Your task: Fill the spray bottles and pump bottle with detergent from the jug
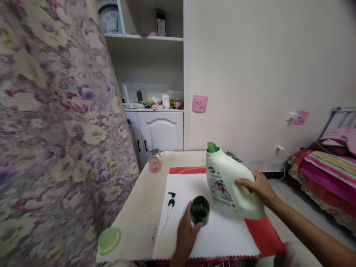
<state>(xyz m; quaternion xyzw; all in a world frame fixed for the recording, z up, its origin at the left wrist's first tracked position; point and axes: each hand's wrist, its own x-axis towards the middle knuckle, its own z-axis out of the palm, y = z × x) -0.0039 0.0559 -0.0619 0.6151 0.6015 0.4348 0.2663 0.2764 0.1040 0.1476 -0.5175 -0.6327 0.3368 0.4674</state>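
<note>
My right hand (257, 187) grips the handle side of a large white detergent jug (230, 183), which is tilted with its open green spout (212, 147) pointing up and left. My left hand (187, 231) is wrapped around the side of a small dark green bottle (200, 210) standing on a white sheet (211, 233). The bottle sits just below and left of the jug. A black pump head with its tube (170, 202) lies on the sheet to the left of the bottle.
The white sheet lies over a red mat (264, 233) on a small beige table (141, 215). A light green cap (109, 240) rests at the table's front left corner, a pink spray bottle (155, 162) at the back. A floral curtain (50, 129) hangs on the left; a bed (328, 167) stands on the right.
</note>
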